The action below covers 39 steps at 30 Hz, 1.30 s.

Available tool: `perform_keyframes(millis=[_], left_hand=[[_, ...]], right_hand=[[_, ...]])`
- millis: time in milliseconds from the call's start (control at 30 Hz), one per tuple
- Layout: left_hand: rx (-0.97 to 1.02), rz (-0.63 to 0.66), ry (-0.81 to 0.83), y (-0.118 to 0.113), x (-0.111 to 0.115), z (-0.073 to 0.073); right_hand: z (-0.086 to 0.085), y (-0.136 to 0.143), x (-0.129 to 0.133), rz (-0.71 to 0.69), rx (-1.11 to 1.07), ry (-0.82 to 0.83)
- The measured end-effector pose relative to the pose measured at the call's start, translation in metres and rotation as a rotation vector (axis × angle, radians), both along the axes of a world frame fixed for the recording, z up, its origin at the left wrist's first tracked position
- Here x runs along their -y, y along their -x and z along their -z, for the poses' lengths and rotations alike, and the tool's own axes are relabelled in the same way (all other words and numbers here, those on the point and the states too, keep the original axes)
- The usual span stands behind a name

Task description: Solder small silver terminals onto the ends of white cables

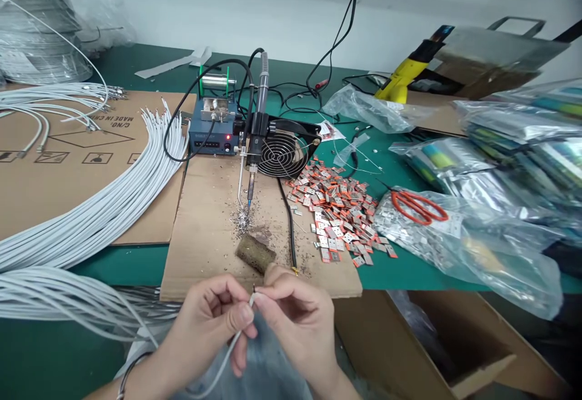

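Work in hand at the counter [421, 280]. A single white cable [228, 351] is raised before you, just off the near edge of the cardboard sheet [200, 273], its end pointing up and away and its length trailing down toward your lap. As to progress, this one piece appears to be mid-handling: a short dark core shows at its end, and no metal part is seen fixed to it. To your left lie an upper cable bundle [113, 212] and a lower cable bundle [59, 291]; whether their ends are finished is too small to tell, so the remaining count cannot be judged. The soldering iron [260, 115] rests in its stand, and the metal tabs [339, 218] lie loose in a pile. Your left grip [213, 312] is closed around the cable below its end; your right grip [295, 312] pinches the end itself, thumb against forefinger.
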State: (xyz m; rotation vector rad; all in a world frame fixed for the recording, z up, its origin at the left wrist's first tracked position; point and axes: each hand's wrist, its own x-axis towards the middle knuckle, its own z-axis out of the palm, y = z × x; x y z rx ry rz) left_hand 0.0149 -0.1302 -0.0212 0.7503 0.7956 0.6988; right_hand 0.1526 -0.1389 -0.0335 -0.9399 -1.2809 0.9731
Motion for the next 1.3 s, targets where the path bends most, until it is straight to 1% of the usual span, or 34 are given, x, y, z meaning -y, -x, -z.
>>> perform_keyframes(millis=[67, 167, 233, 267, 333, 400, 467, 500, 533, 567, 600, 667, 733, 833, 900, 967, 1000, 1067, 1133, 1233, 1300], left_hand=[[0.025, -0.011, 0.008, -0.001, 0.000, 0.001], [0.026, -0.002, 0.008, -0.001, 0.000, 0.004], [0.000, 0.030, -0.009, 0.001, 0.001, 0.006], [-0.032, 0.048, -0.034, 0.002, 0.002, 0.007], [-0.139, 0.095, -0.127, 0.006, 0.004, 0.009], [-0.281, 0.154, -0.272, 0.009, 0.005, 0.009], [-0.392, 0.210, -0.394, 0.012, 0.006, 0.008], [-0.413, 0.219, -0.414, 0.013, 0.006, 0.007], [-0.406, 0.214, -0.394, 0.013, 0.006, 0.006], [-0.375, 0.196, -0.343, 0.013, 0.005, 0.006], [-0.323, 0.167, -0.275, 0.013, 0.004, 0.005], [-0.206, 0.111, -0.155, 0.011, 0.002, 0.005], [-0.105, 0.082, -0.081, 0.010, 0.001, 0.005], [0.012, 0.080, -0.012, 0.010, 0.001, 0.005], [0.055, 0.072, 0.010, 0.011, 0.001, 0.005], [0.068, 0.051, 0.019, 0.011, 0.001, 0.006], [0.065, 0.042, 0.025, 0.012, 0.001, 0.005], [0.057, 0.033, 0.036, 0.014, 0.000, 0.005], [0.043, 0.031, 0.040, 0.016, -0.001, 0.004], [0.018, 0.035, 0.035, 0.017, -0.001, 0.002], [-0.007, 0.044, 0.031, 0.017, 0.000, 0.001]], right_hand=[[0.004, 0.004, 0.001, -0.006, -0.044, 0.020], [0.005, 0.004, 0.001, -0.059, -0.111, 0.090], [0.002, 0.001, 0.001, -0.085, -0.102, 0.131], [0.000, -0.002, 0.000, -0.097, -0.064, 0.142], [-0.005, -0.009, -0.001, -0.147, 0.077, 0.155], [-0.010, -0.016, -0.003, -0.230, 0.217, 0.188], [-0.012, -0.021, -0.006, -0.331, 0.236, 0.269], [-0.012, -0.022, -0.006, -0.368, 0.197, 0.313], [-0.010, -0.021, -0.006, -0.381, 0.147, 0.343], [-0.008, -0.019, -0.006, -0.367, 0.097, 0.349], [-0.005, -0.016, -0.005, -0.320, 0.059, 0.329], [0.000, -0.008, -0.001, -0.192, 0.018, 0.236], [0.002, 0.002, 0.005, -0.081, 0.006, 0.135], [0.001, 0.011, 0.010, 0.021, 0.042, 0.034], [0.000, 0.011, 0.009, 0.003, 0.046, 0.029], [-0.002, 0.006, 0.007, -0.068, 0.019, 0.086], [-0.002, 0.002, 0.005, -0.080, 0.001, 0.125], [-0.003, -0.006, 0.004, -0.056, -0.003, 0.187], [-0.004, -0.013, 0.003, -0.042, 0.047, 0.219], [-0.007, -0.018, 0.004, -0.119, 0.173, 0.236], [-0.009, -0.017, 0.004, -0.149, 0.221, 0.217]])
